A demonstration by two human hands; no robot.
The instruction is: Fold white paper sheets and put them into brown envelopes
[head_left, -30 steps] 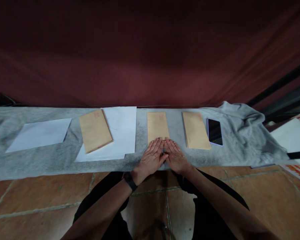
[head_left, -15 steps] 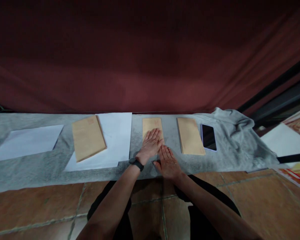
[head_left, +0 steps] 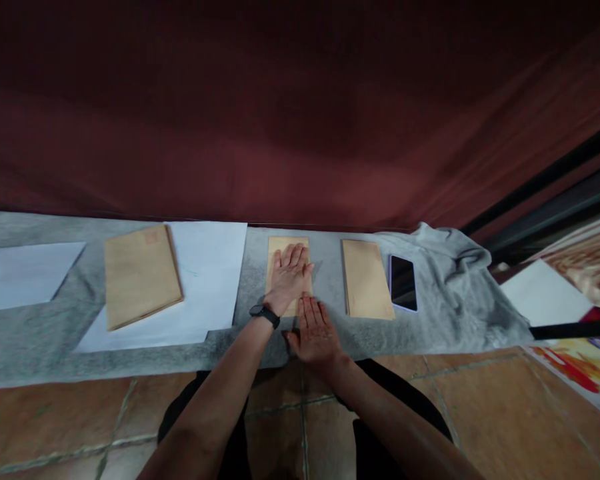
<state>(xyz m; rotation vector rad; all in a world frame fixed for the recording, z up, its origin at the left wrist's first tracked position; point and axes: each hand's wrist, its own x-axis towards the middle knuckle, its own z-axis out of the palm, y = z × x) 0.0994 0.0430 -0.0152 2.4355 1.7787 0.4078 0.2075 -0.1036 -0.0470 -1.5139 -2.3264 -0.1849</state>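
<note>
A brown paper envelope (head_left: 276,245) lies flat on the grey cloth in front of me, partly covered by my hands. My left hand (head_left: 289,277), with a dark watch (head_left: 265,313) on its wrist, rests flat on its middle, fingers spread. My right hand (head_left: 319,337) lies flat nearer to me, its fingertips at the envelope's lower right corner and its thumb out to the side. Neither hand grips anything. To the right is a stack of similar brown envelopes (head_left: 367,280).
The grey cloth (head_left: 325,267) covers a long, narrow surface. At left, larger brown envelopes (head_left: 143,277) overlap white sheets (head_left: 210,273); another white sheet (head_left: 25,273) lies farther left. A phone (head_left: 403,283) sits right of the stack, before bunched cloth. A dark red curtain (head_left: 280,167) hangs behind.
My left hand has slid up the envelope and its thumb side has opened outward. My right hand stays by the lower edge. The view has shifted to the right.
</note>
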